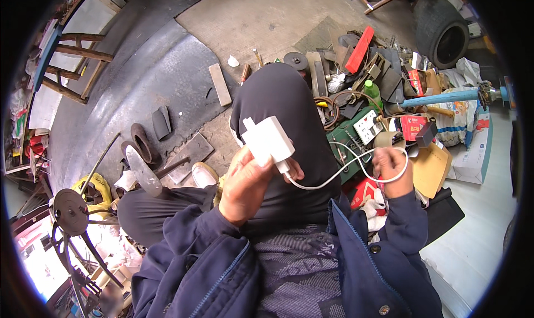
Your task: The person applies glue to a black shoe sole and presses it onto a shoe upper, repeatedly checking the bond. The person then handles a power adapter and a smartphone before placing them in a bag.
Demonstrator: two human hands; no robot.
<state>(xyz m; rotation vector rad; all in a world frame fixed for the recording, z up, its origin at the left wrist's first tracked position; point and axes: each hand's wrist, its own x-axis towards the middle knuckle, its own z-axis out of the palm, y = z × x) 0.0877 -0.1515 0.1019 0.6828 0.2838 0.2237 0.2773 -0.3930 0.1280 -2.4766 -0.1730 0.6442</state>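
Note:
A white plug-in charger [270, 140] is pinched in my left hand [245, 184], tilted above my raised knee with its prongs pointing up and left. From its lower end runs a white cable [325, 183], whose plug sits in the charger beside my fingertips. The cable sags, then rises and loops around my right hand [394, 172]. That hand is curled closed on the cable at the right, over the clutter. Its fingertips are partly hidden.
Tools and scraps pile up at the right: a red wedge-shaped piece [360, 50], a green bottle [373, 93], a white power socket [368, 127], and a blue pipe [439, 98]. A tyre [442, 31] stands behind. At left are a wooden stool [78, 50] and a metal stand [71, 212].

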